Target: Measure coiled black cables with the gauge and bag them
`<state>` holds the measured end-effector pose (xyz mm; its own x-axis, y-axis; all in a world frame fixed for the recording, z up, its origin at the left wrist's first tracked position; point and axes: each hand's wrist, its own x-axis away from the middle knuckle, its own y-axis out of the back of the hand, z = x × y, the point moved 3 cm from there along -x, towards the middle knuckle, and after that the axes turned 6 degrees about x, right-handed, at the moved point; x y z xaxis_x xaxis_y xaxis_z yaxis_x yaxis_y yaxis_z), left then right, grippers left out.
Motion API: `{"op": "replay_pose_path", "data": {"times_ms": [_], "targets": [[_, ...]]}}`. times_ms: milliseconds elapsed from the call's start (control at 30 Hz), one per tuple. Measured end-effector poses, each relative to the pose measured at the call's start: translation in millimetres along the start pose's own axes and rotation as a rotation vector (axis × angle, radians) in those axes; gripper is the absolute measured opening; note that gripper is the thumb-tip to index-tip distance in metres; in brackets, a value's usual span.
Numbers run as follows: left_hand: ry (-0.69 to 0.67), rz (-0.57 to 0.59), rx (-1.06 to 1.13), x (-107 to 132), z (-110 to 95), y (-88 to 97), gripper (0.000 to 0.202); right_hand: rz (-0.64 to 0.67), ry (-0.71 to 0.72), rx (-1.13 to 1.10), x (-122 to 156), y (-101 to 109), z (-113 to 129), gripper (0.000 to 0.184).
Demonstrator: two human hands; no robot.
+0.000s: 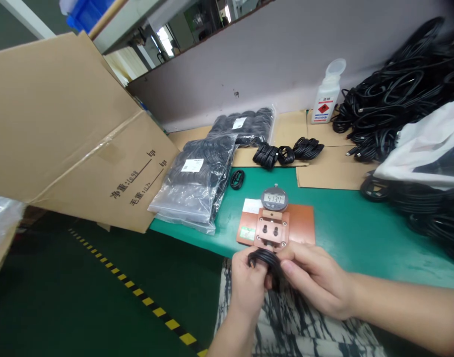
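A coiled black cable (268, 258) is between my two hands, at the near edge of the green table. My left hand (247, 280) is closed round the coil's left side, with the thumb over it. On the other side my right hand (316, 277) pinches the cable with thumb and fingertips. Just beyond the coil stands a digital dial gauge (274, 198) on a copper-coloured fixture (272, 230); its display shows digits. The cable's end seems to be close to the fixture's front, but my fingers hide whether they touch.
Bagged cable coils (200, 173) lie left of the gauge, near an open cardboard box (111, 144). One small coil (237, 179) and several bundled coils (286, 152) lie behind. A white bottle (325, 99) stands by a big cable heap (394, 94) at right.
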<state>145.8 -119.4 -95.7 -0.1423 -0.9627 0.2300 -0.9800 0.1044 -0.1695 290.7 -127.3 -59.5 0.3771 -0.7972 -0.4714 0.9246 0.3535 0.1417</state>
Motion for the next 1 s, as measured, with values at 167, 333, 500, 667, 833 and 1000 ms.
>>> {"op": "replay_pose_path", "data": {"times_ms": [167, 333, 500, 667, 833, 1000], "targets": [[0.019, -0.007, 0.006, -0.2, 3.3, 1.8, 0.033, 0.0, -0.025, 0.014, -2.2, 0.5, 1.7, 0.018], [0.017, 0.0, -0.031, 0.0, 2.7, 2.8, 0.043, 0.0, -0.046, -0.012, -2.9, -0.2, 0.0, 0.018], [0.031, -0.012, -0.037, -0.5, 3.2, 3.2, 0.045, -0.01, -0.042, -0.023, -2.5, 0.0, 0.7, 0.017], [0.029, -0.02, -0.046, -0.7, 1.9, 2.5, 0.045, -0.007, -0.048, -0.012, -3.4, 0.6, 1.4, 0.017], [0.039, -0.027, -0.031, 0.1, 1.7, 2.5, 0.043, -0.004, -0.052, -0.002, -3.6, 0.2, 0.6, 0.017], [0.03, -0.028, -0.017, -0.5, 3.4, 2.4, 0.044, -0.002, -0.049, -0.016, -3.0, -1.1, 0.2, 0.017]]}}
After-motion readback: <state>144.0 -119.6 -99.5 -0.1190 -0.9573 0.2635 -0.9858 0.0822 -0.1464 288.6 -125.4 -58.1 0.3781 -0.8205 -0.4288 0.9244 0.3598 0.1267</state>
